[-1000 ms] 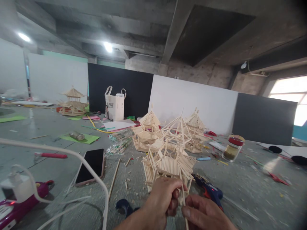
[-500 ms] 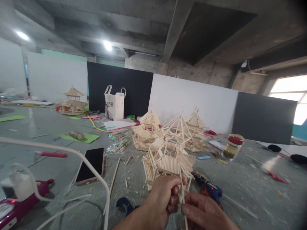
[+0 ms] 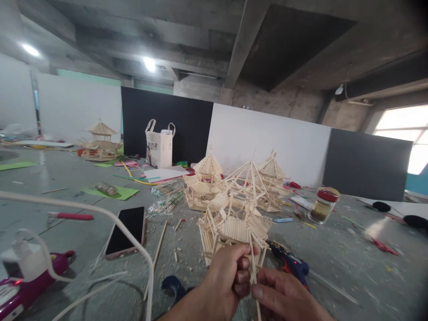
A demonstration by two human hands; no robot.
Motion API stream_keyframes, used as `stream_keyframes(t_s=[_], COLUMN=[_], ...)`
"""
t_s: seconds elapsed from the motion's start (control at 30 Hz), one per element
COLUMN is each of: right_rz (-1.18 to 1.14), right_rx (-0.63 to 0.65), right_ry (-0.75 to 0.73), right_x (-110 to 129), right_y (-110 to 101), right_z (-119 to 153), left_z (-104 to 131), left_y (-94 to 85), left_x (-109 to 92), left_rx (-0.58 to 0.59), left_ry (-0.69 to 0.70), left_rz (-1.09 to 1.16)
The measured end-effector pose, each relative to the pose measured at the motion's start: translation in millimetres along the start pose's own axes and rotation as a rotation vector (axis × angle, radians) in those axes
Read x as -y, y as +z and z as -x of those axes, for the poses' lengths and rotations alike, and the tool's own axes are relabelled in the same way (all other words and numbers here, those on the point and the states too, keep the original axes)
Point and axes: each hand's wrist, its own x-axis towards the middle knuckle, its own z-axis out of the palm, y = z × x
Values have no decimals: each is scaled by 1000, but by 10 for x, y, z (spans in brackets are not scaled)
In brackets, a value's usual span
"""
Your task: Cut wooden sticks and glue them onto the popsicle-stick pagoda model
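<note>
A thin wooden stick [image 3: 253, 266] is pinched between the thumb and curled fingers of my left hand [image 3: 230, 272]. Lower down, my right hand [image 3: 284, 292] grips the same stick between thumb and fingers. The stick slants from the near edge of the view up to the front of a model pavilion [image 3: 236, 227] built of such sticks. Whether its far tip touches the roof I cannot tell. My left hand hides part of the pavilion's base. Beside my right hand lies a dark blue glue gun [image 3: 294, 263] with a clear glue stick in its back.
Behind stand more stick pavilions [image 3: 205, 183] and an open roof frame [image 3: 250, 178]. A phone [image 3: 126, 232], a white cable [image 3: 133, 243] and a purple power strip [image 3: 36, 283] occupy the left. On the right stands a red-lidded jar [image 3: 323, 207]. Wood scraps litter the table.
Almost nothing differs. The stick's upper end and both hands have shifted very slightly to the left, with both still gripping it.
</note>
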Motion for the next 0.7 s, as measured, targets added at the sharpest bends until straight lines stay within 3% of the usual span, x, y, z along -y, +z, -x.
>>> stream_keyframes(t_s=[0.27,0.7], right_rz=[75,301], right_rx=[-8,19], right_ry=[-63,-61], right_x=[-106,45], right_y=[-54,-58], right_z=[-63,-62], left_z=[-22,-62], left_y=[20,25], left_x=[10,-14], left_rx=[13,-18], left_ry=[-9,-39], left_rz=[29,44])
